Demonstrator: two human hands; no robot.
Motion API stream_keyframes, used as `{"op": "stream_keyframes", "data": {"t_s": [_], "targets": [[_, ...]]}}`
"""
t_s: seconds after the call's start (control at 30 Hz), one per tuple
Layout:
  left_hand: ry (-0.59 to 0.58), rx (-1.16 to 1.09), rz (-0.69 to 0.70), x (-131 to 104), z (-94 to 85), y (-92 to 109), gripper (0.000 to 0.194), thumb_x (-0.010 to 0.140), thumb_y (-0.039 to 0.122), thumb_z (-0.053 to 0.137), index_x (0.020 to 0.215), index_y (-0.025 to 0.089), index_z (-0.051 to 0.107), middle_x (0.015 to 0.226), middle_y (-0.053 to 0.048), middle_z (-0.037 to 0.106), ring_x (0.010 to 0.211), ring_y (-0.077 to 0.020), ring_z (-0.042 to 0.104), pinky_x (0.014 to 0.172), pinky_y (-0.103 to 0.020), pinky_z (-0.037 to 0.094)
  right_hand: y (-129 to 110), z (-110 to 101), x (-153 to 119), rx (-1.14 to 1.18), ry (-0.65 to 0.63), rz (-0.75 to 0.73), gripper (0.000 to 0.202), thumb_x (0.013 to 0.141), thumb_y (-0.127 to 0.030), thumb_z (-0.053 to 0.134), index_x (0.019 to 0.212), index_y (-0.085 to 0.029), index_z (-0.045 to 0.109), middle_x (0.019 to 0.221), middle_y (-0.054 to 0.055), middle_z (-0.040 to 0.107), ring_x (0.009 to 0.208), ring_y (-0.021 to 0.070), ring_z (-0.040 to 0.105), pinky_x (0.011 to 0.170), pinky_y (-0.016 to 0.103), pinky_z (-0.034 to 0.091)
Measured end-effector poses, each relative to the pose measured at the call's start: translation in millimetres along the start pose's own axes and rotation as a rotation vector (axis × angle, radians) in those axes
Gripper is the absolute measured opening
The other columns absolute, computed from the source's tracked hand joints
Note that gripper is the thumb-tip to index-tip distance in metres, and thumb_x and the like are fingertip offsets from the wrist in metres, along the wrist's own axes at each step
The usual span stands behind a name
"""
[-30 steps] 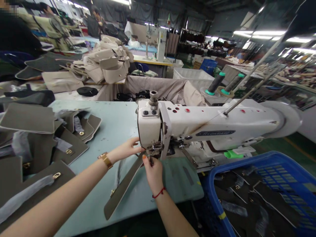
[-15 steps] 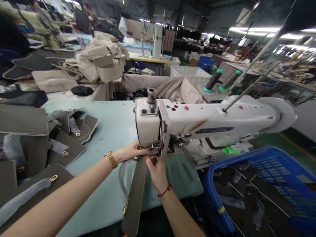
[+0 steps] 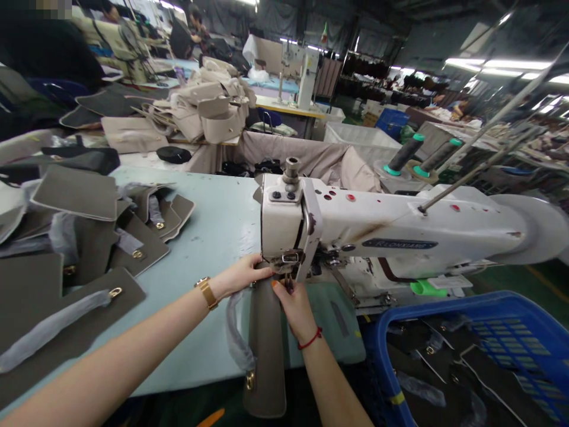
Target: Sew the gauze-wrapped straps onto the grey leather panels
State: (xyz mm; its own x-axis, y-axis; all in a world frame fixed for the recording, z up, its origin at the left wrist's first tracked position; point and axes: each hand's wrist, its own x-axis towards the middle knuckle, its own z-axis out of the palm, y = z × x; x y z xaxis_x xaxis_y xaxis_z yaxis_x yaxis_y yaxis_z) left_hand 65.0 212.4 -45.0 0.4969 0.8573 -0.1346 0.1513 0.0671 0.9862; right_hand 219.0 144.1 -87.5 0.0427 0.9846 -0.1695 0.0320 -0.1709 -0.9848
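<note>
A grey-brown panel [image 3: 265, 350] with a gold clasp and a plastic-wrapped strap [image 3: 236, 338] hangs over the front edge of the pale green table. Its upper end lies under the head of the white sewing machine [image 3: 284, 222]. My left hand [image 3: 237, 276] holds the panel's upper left edge, thumb toward the needle area. My right hand [image 3: 296, 305] grips its upper right edge beside the presser foot, fingers closed and partly hidden behind the thumb.
Similar grey-brown panels [image 3: 75, 193] with wrapped straps are piled on the left. A blue basket [image 3: 382, 350] holding more stands at the lower right. Beige bags [image 3: 217, 112] are heaped behind the table. Thread cones [image 3: 404, 154] stand behind the machine.
The view has turned left, so the scene sits further right. The panel's lower end has swung right and hangs straighter. Both hands keep their hold by the needle area.
</note>
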Motion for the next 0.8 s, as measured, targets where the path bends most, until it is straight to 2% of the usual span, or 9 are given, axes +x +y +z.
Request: {"op": "stream_keyframes", "data": {"t_s": [0.23, 0.33, 0.4, 0.53, 0.6, 0.7, 0.8], "targets": [[-0.030, -0.037, -0.093, 1, -13.7, -5, 0.035, 0.067, 0.041, 0.072, 0.093, 0.017, 0.071, 0.098, -0.005, 0.072, 0.094, -0.0245, 0.062, 0.086, -0.033, 0.047, -3, -7, -1, -0.024, -0.025, -0.012, 0.030, 0.078, -0.041, 0.060, 0.064, -0.014, 0.056, 0.059, -0.002, 0.052, 0.056, 0.0110, 0.044, 0.051, 0.020, 0.034], [0.017, -0.179, -0.169, -2, -21.1, -16, 0.035, 0.065, 0.040, 0.075, 0.090, 0.016, 0.070, 0.094, -0.006, 0.071, 0.093, -0.0229, 0.062, 0.083, -0.030, 0.048, -3, -8, -4, -0.036, -0.024, -0.025, 0.033, 0.078, -0.041, 0.061, 0.060, -0.015, 0.052, 0.057, -0.003, 0.047, 0.055, 0.0099, 0.040, 0.050, 0.019, 0.031], [0.072, -0.260, -0.214, -7, -22.6, -27, 0.038, 0.070, 0.044, 0.072, 0.095, 0.016, 0.068, 0.094, -0.006, 0.071, 0.091, -0.0213, 0.063, 0.080, -0.029, 0.049, -2, -8, -6, -0.043, -0.023, -0.034, 0.034, 0.078, -0.041, 0.061, 0.058, -0.016, 0.050, 0.056, -0.004, 0.044, 0.054, 0.0093, 0.037, 0.050, 0.019, 0.030], [0.214, -0.359, -0.248, -28, -14.8, -54, 0.055, 0.080, 0.050, 0.059, 0.128, 0.026, 0.047, 0.117, -0.006, 0.064, 0.099, -0.0205, 0.063, 0.078, -0.030, 0.052, 0, -8, -15, -0.052, -0.023, -0.044, 0.034, 0.079, -0.041, 0.060, 0.058, -0.016, 0.050, 0.055, -0.005, 0.043, 0.053, 0.0088, 0.036, 0.050, 0.020, 0.029], [0.287, -0.387, -0.246, -42, -7.3, -63, 0.063, 0.079, 0.050, 0.060, 0.134, 0.028, 0.040, 0.129, -0.007, 0.058, 0.110, -0.0223, 0.059, 0.084, -0.031, 0.051, 2, -9, -19, -0.064, -0.029, -0.049, 0.035, 0.079, -0.041, 0.060, 0.057, -0.016, 0.049, 0.054, -0.005, 0.042, 0.052, 0.0085, 0.035, 0.049, 0.020, 0.028], [0.319, -0.276, -0.174, -56, 3.4, -64, 0.068, 0.073, 0.048, 0.069, 0.131, 0.021, 0.046, 0.135, -0.011, 0.052, 0.121, -0.0277, 0.051, 0.093, -0.035, 0.047, 5, -11, -27, -0.090, -0.034, -0.058, 0.037, 0.080, -0.042, 0.060, 0.056, -0.016, 0.048, 0.053, -0.005, 0.040, 0.052, 0.0083, 0.033, 0.048, 0.020, 0.026], [0.342, -0.155, -0.121, -53, 9.2, -51, 0.064, 0.063, 0.050, 0.075, 0.116, 0.018, 0.060, 0.122, -0.012, 0.062, 0.116, -0.0320, 0.053, 0.093, -0.038, 0.047, 8, -11, -37, -0.124, -0.031, -0.058, 0.039, 0.081, -0.043, 0.059, 0.056, -0.016, 0.049, 0.054, -0.005, 0.042, 0.052, 0.0085, 0.034, 0.048, 0.020, 0.027]]}}
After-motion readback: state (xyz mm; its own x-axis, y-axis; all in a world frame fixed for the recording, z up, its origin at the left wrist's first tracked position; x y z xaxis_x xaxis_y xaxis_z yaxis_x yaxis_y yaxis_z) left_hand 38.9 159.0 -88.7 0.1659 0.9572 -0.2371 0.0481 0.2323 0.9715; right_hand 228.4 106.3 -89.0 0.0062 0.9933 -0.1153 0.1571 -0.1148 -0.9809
